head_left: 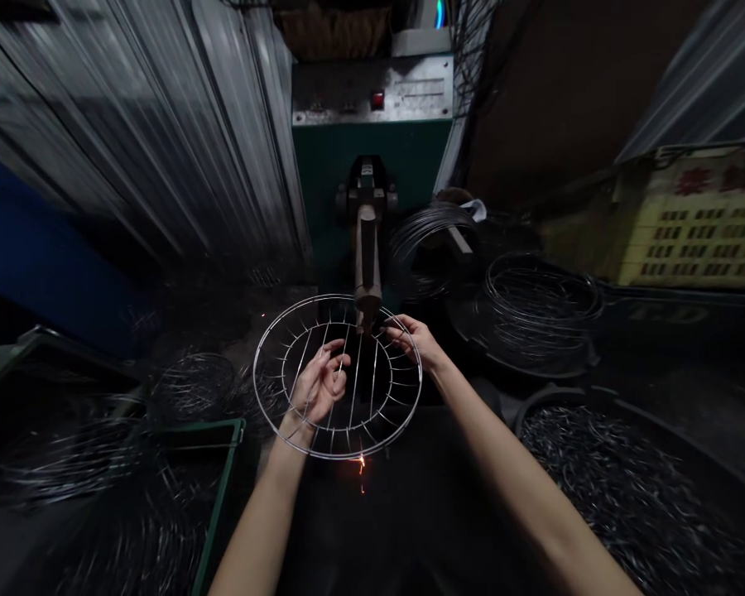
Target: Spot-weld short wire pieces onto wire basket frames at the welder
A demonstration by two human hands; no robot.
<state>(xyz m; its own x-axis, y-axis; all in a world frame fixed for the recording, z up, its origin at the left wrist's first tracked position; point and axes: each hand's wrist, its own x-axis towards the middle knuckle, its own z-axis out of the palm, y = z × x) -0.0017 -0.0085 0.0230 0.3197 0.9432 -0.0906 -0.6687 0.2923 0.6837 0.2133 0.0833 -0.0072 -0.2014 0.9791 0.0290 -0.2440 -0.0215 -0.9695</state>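
Observation:
A round wire rack (358,397), with a double outer rim and straight bars across its middle, sits under the tip of a metal machine arm (367,257). My left hand (323,385) is behind the rack's wires at the left, its fingers loosely curled and apart. At the upper right of the rim, my right hand (410,339) has its fingers pinched together close to the arm's tip; what lies between them is too small to tell. Small orange sparks (361,462) glow just below the rack's near rim.
Behind the arm stands a green machine (323,157) with a red switch. Wire coils (431,240) and wire rings (540,302) lie to the right, near a tub of short metal pieces (621,488). A green-edged crate (220,488) is at the left; a yellow crate (701,232) stands far right.

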